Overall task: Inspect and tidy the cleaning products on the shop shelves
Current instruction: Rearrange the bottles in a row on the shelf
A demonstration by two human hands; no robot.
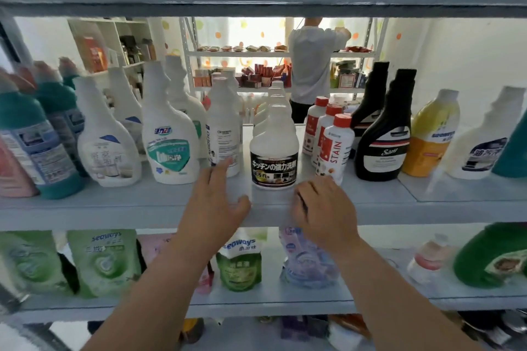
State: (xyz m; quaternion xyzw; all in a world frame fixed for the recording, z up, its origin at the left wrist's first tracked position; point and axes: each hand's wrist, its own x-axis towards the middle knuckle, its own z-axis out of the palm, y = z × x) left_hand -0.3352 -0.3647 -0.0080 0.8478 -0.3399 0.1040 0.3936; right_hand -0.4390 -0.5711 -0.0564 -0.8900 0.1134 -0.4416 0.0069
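A white bottle with a black Japanese label (274,151) stands upright at the front of the grey middle shelf (142,208), heading a row of like bottles. My left hand (216,202) reaches toward its left side, fingers straight, holding nothing. My right hand (319,208) hovers by its lower right with fingers loosely curled and empty. Neither hand touches the bottle. A white red-capped STAIN bottle (336,148) stands just right of it. A plain white bottle (224,131) stands just left.
White spray bottles (168,134) and teal bottles (37,134) fill the shelf's left; black bottles (385,137) and a yellow one (430,137) fill the right. Green seaways pouches (105,262) lie on the lower shelf. A person (313,65) works at a far rack.
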